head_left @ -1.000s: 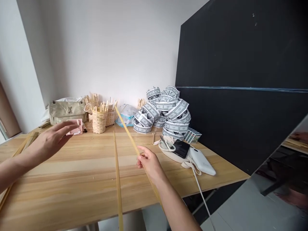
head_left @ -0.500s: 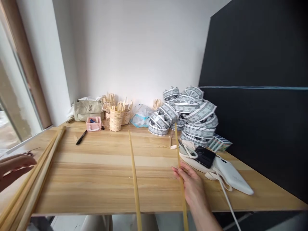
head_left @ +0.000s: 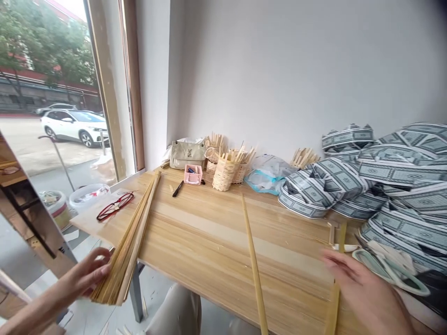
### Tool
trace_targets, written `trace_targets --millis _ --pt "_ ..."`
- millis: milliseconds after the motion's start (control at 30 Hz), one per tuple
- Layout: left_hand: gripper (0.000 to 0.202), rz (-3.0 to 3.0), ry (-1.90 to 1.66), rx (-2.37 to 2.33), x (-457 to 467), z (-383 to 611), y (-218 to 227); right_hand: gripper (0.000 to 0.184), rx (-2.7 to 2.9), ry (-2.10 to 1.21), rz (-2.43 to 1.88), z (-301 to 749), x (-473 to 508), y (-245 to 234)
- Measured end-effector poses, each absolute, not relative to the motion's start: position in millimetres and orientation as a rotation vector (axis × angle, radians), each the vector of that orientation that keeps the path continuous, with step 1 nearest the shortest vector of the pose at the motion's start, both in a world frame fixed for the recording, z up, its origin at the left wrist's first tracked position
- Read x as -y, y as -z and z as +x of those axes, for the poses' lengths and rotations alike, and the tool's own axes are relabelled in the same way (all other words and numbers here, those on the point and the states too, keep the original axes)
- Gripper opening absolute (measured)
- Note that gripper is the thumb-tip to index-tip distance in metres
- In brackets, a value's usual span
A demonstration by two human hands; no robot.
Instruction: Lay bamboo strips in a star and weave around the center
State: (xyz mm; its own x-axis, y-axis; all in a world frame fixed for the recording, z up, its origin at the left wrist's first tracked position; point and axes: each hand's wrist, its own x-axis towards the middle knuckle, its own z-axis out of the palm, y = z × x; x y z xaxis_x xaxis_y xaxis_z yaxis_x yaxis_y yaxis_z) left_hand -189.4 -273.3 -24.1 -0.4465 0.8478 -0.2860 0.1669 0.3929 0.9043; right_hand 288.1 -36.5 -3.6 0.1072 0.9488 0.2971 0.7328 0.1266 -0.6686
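Observation:
My left hand [head_left: 92,272] is at the left edge of a fanned bundle of thin bamboo strips [head_left: 131,246], near its front end. Its fingers are curved and apart, with the tips close against the bundle; contact is hard to make out. My right hand [head_left: 363,284] is blurred over a single flat strip [head_left: 333,304] at the right, and its fingers cross that strip. Whether they grip it does not show. Another single strip [head_left: 253,260] lies lengthwise on the table between my hands.
On the wooden table [head_left: 195,232] are red glasses [head_left: 115,206], a black pen [head_left: 178,188], a pink box [head_left: 193,174], a beige bag [head_left: 187,154] and woven baskets [head_left: 225,173]. Patterned ribbon coils [head_left: 310,190], scissors [head_left: 387,270] and a plastic bag [head_left: 267,172] are farther right.
The view has turned left, bringing the window, glasses and floor buckets into sight. My left hand has come to the bundle's front end. My right hand is still at the right strip, now blurred.

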Motion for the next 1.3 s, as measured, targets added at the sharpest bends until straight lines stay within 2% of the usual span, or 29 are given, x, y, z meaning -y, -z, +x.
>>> trace_targets --millis 167,300,467,567,633,767,933,1167,1300 --pt "0.03 0.695 -1.22 -1.693 274.0 -166.3 8.4 0.029 2.067 -0.936 -1.225 157.9 84.9 -36.1" --pt "0.026 0.662 -1.266 -1.633 271.7 -162.1 4.2 0.024 2.496 -1.113 -0.741 84.2 127.3 -57.7" --pt "0.024 0.701 -1.274 -1.587 273.0 -164.4 5.7 0.027 2.844 -0.859 -0.32 28.1 150.0 -58.1" --pt "0.027 0.847 -1.214 -1.719 275.1 -172.8 5.5 0.039 2.896 -0.657 -0.114 4.5 151.8 -46.7" --pt "0.03 0.919 -1.19 -1.776 276.8 -177.9 3.7 0.041 2.915 -0.515 -0.038 -7.4 152.2 -39.2" --pt "0.033 0.846 -1.283 -1.752 279.9 -177.4 -5.2 0.029 2.912 -0.418 -0.093 -23.8 154.3 -29.4" --pt "0.057 0.735 -1.459 -1.643 278.4 -171.8 -14.1 0.024 2.854 -0.436 -0.094 -32.1 153.3 -22.8" --pt "0.033 1.207 -1.062 -2.142 272.0 -195.2 13.0 0.023 2.896 -0.303 -0.059 -27.7 150.5 -23.3" --pt "0.039 1.215 -0.957 -2.003 268.7 -189.1 17.9 0.025 2.901 -0.257 -0.069 -27.7 152.1 -22.5"
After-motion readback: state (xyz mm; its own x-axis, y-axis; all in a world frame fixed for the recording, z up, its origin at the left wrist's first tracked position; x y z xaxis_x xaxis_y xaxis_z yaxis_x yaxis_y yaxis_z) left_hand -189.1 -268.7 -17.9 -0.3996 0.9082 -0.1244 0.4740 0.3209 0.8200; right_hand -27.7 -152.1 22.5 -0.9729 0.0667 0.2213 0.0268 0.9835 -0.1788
